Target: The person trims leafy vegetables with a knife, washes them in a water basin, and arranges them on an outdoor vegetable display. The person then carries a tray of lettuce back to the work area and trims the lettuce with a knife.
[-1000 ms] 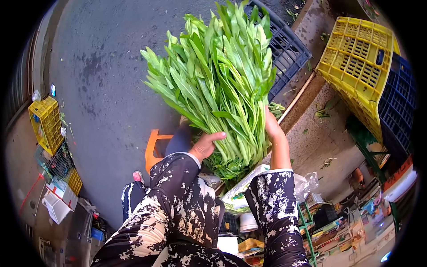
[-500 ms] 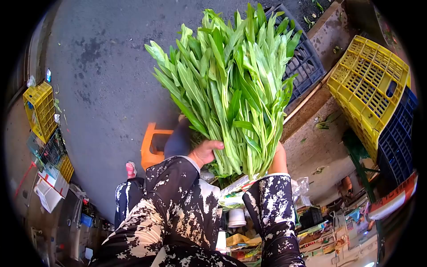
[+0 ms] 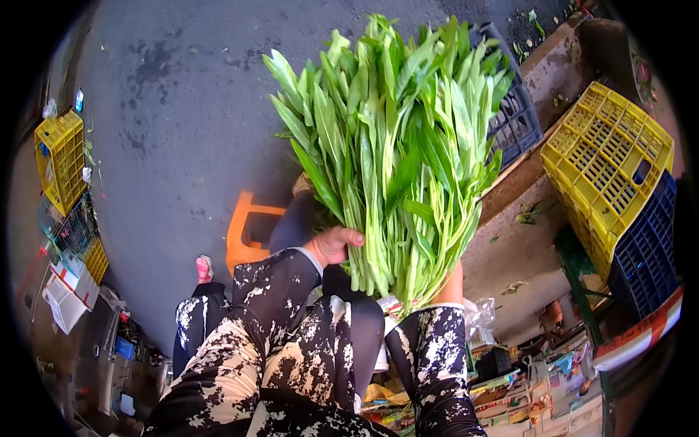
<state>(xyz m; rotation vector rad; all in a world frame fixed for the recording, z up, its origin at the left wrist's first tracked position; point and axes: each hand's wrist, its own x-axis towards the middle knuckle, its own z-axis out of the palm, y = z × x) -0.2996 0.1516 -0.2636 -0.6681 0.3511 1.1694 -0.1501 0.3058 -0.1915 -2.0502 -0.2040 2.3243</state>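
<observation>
A big bunch of water spinach [image 3: 393, 167] is held up in front of me, its long leaves pointing away and the cut stems toward my body. My left hand [image 3: 336, 245] grips the stems from the left, thumb lying across them and fingers tucked behind. On the other side, my right hand [image 3: 450, 284] supports the lower right of the bunch; only its back edge and wrist show, and the stems cover its fingers. Both my sleeves are black with a pale splashed pattern.
An orange stool [image 3: 246, 237] stands left of my arm, beside a person's leg. A dark crate [image 3: 518, 109] lies behind the greens. A yellow crate [image 3: 611, 171] and a blue crate [image 3: 646, 244] are stacked at right. More yellow crates [image 3: 62, 156] stand far left on the grey ground [image 3: 160, 146].
The bunch has shifted slightly right and down in view, with both hands still on it. The dark-clad leg now shows below the stems, where a printed package was visible earlier.
</observation>
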